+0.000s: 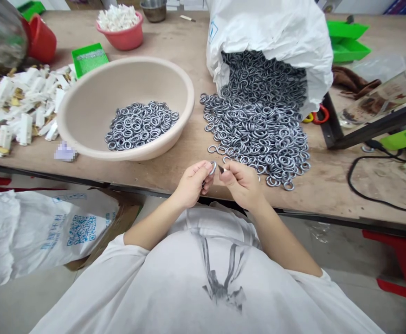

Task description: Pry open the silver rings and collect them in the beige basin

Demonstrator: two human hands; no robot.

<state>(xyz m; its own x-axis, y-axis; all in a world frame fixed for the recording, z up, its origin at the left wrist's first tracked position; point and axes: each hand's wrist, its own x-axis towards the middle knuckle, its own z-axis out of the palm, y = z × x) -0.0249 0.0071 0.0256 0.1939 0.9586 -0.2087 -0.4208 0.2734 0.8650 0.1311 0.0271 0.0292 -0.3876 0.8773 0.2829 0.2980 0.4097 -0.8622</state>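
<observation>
Near the table's front edge, my left hand [195, 182] pinches a grey ring [213, 168] between thumb and fingers. Close beside it, my right hand [241, 182] is closed on a small knife; the short dark blade [221, 169] points toward the ring, and the handle is hidden in the fingers. A large pile of grey rings [258, 134] spills from a white sack [268, 28] lying on its side, beyond my right hand. To the left, a wide beige basin [80, 102] holds a heap of similar rings [142, 124].
White plastic pieces [25, 104] are heaped at the left, near a green tray [90, 60]. A red bowl [121, 37] of white bits stands behind the basin. A black metal frame [373, 123] and a black cable [354, 185] are on the right. A printed sack [46, 232] lies below the table.
</observation>
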